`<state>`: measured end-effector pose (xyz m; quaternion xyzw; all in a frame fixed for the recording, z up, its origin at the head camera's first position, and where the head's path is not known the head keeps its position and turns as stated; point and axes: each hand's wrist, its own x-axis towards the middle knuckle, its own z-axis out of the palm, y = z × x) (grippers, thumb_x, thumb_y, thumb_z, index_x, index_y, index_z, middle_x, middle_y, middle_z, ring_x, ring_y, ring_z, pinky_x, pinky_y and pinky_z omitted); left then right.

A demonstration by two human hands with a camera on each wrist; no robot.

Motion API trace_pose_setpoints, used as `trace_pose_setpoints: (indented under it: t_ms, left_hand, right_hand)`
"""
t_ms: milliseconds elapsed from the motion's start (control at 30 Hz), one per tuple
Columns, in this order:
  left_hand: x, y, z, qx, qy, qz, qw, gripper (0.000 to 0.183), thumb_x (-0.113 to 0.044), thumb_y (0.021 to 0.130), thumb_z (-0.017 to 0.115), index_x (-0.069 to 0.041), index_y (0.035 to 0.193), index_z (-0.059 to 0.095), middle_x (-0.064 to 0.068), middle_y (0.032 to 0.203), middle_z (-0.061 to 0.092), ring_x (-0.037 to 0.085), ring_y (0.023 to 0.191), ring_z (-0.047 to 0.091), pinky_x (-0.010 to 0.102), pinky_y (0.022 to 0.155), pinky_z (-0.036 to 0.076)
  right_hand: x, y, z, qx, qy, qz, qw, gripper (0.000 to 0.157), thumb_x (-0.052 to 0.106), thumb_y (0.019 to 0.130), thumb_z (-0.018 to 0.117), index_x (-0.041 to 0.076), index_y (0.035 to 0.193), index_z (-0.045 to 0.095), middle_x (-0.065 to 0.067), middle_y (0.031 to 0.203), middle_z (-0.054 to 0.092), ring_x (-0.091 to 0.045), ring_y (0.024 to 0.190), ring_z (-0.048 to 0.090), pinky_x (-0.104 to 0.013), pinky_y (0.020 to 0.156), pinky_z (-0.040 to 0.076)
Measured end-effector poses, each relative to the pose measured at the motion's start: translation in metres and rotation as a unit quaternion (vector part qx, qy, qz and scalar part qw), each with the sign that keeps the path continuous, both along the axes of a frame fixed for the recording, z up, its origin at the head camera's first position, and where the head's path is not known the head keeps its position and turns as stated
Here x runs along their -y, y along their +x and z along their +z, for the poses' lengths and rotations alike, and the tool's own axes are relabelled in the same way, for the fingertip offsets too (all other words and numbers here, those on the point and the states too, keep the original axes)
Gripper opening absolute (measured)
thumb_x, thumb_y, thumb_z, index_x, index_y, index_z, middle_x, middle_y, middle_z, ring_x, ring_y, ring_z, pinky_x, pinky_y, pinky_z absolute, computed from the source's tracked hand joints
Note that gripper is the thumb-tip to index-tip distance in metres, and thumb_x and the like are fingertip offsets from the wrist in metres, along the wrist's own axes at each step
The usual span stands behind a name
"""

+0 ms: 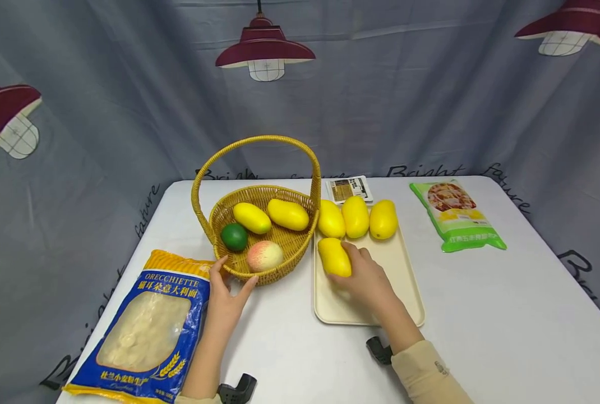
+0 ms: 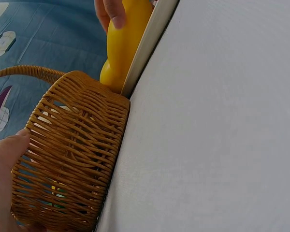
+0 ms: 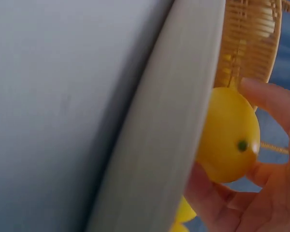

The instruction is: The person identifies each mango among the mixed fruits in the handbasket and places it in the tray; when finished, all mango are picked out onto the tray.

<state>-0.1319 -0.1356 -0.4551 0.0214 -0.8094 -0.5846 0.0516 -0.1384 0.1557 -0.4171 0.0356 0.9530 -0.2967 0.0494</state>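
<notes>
My right hand (image 1: 368, 280) holds a yellow mango (image 1: 334, 257) over the left part of a cream tray (image 1: 381, 303), fingers and thumb round its sides. In the right wrist view, the end of this mango with a green spot (image 3: 242, 145) faces the camera. Three more mangoes (image 1: 355, 217) lie side by side at the tray's far end. My left hand (image 1: 226, 306) grips the front rim of a wicker basket (image 1: 295, 255), thumb and fingers spread apart along it. Inside the basket are two mangoes (image 1: 288, 215), a dark green round fruit (image 1: 234, 237) and a peach (image 1: 264, 256).
A blue and yellow bag of orecchiette pasta (image 1: 143, 331) lies at the left, partly under my left forearm. Behind the tray is a small printed packet (image 1: 349, 189). A green food bag (image 1: 458, 216) lies at the right. The basket's tall handle (image 1: 259, 138) arches above it.
</notes>
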Motion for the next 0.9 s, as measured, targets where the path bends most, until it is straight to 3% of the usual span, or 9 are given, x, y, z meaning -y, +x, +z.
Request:
trace_pose_setpoints:
  t_ms: [433, 600, 733, 900]
  left_hand:
    - [0.0, -0.002, -0.002, 0.0, -0.003, 0.005, 1.0, 0.08, -0.031, 0.086, 0.074, -0.012, 0.145, 0.023, 0.023, 0.15, 0.023, 0.04, 0.136, 0.031, 0.05, 0.112, 0.026]
    - [0.001, -0.001, -0.002, -0.004, -0.009, 0.009, 0.9999, 0.081, -0.032, 0.085, 0.075, -0.012, 0.145, 0.024, 0.023, 0.149, 0.024, 0.039, 0.134, 0.033, 0.051, 0.111, 0.027]
    - [0.001, -0.002, -0.003, -0.006, -0.012, 0.014, 0.9998, 0.081, -0.033, 0.084, 0.076, -0.014, 0.145, 0.025, 0.022, 0.149, 0.026, 0.038, 0.134, 0.035, 0.05, 0.111, 0.029]
    - [0.0, -0.004, -0.006, -0.013, -0.019, 0.017, 0.9996, 0.081, -0.032, 0.084, 0.076, -0.015, 0.145, 0.026, 0.021, 0.149, 0.026, 0.037, 0.135, 0.034, 0.049, 0.111, 0.029]
  right_hand:
    - [0.014, 0.008, 0.008, 0.031, -0.015, 0.018, 0.999, 0.086, 0.041, 0.079, 0.077, 0.012, 0.147, 0.034, -0.017, 0.131, 0.053, -0.037, 0.111, 0.055, -0.052, 0.093, 0.044]
    - [0.008, 0.004, 0.02, 0.047, 0.0, 0.025, 0.999, 0.089, 0.048, 0.08, 0.075, 0.013, 0.148, 0.031, -0.018, 0.121, 0.061, -0.034, 0.101, 0.059, -0.049, 0.083, 0.048]
    - [0.003, -0.003, 0.034, 0.014, 0.015, 0.036, 0.999, 0.081, 0.049, 0.084, 0.07, 0.012, 0.147, 0.036, -0.02, 0.12, 0.061, -0.034, 0.096, 0.061, -0.046, 0.075, 0.051]
    - [0.01, -0.022, 0.058, -0.045, -0.027, 0.068, 0.996, 0.07, 0.044, 0.088, 0.068, 0.017, 0.146, 0.04, -0.018, 0.127, 0.057, -0.033, 0.1, 0.061, -0.045, 0.076, 0.054]
